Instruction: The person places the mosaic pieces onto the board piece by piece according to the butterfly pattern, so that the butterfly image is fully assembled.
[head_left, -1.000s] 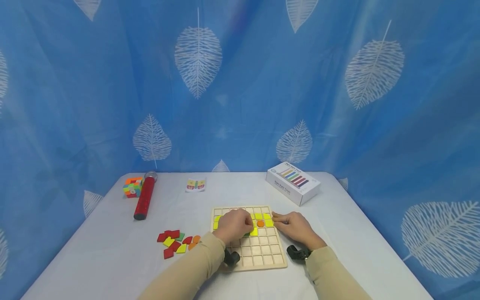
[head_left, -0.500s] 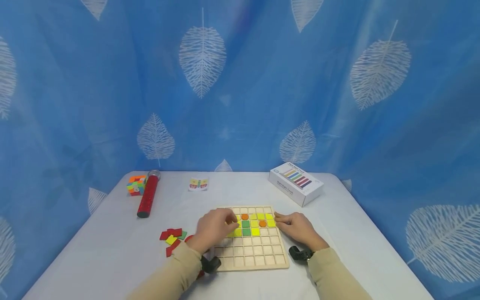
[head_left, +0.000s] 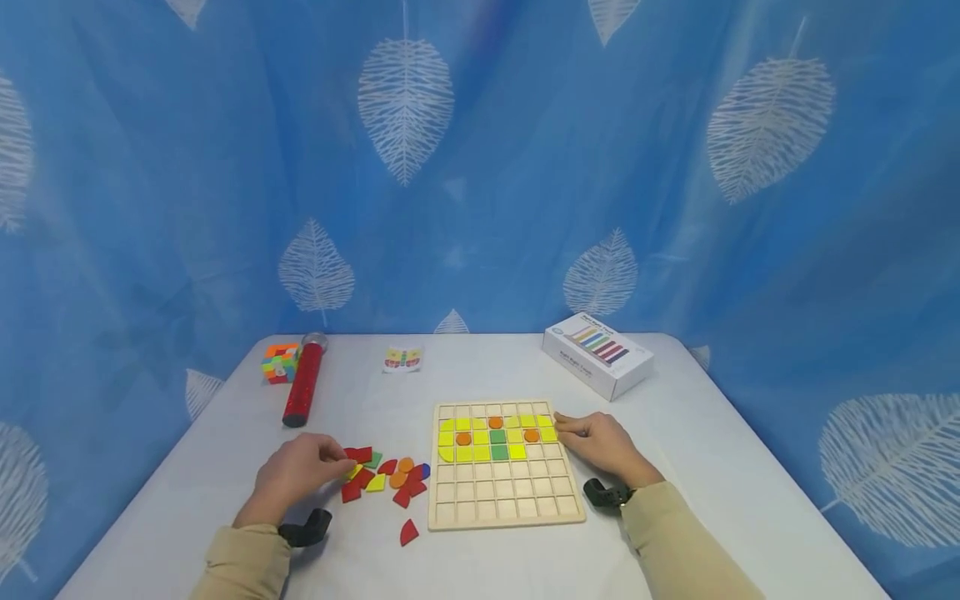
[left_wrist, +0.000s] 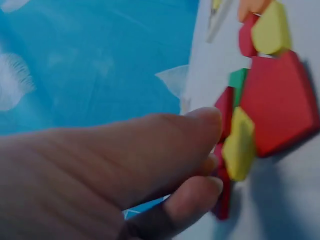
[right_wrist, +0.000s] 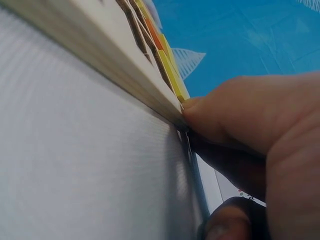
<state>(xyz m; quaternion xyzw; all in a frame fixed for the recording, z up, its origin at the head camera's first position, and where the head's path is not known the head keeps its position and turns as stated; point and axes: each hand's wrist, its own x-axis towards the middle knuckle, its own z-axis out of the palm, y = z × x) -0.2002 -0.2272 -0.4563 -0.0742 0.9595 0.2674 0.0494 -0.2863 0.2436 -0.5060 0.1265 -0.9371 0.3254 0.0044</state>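
Observation:
In the head view my left hand [head_left: 296, 468] is over a pile of loose tiles, fingertips at a yellow tile [left_wrist: 240, 145]. The left wrist view shows thumb and fingers apart beside that tile; whether they touch it is unclear. Red tiles [head_left: 351, 492] and a green tile [head_left: 374, 459] lie around it. My right hand [head_left: 600, 446] holds the right edge of a wooden grid board [head_left: 506, 525], thumb on the rim in the right wrist view. Yellow tiles [head_left: 462, 453], orange discs [head_left: 496, 422] and green squares [head_left: 498, 437] sit in the board's upper cells.
Between hand and board lie orange discs [head_left: 397, 481] and a lone red quarter tile [head_left: 408, 532]. Farther back are a puzzle cube [head_left: 280, 363], a red microphone-like cylinder [head_left: 303, 385], a picture card [head_left: 402, 360] and a white box [head_left: 597, 357].
My left hand has left the board and moved left to the loose tiles, uncovering yellow tiles and an orange disc on the board's left side. The right hand stays at the board's edge.

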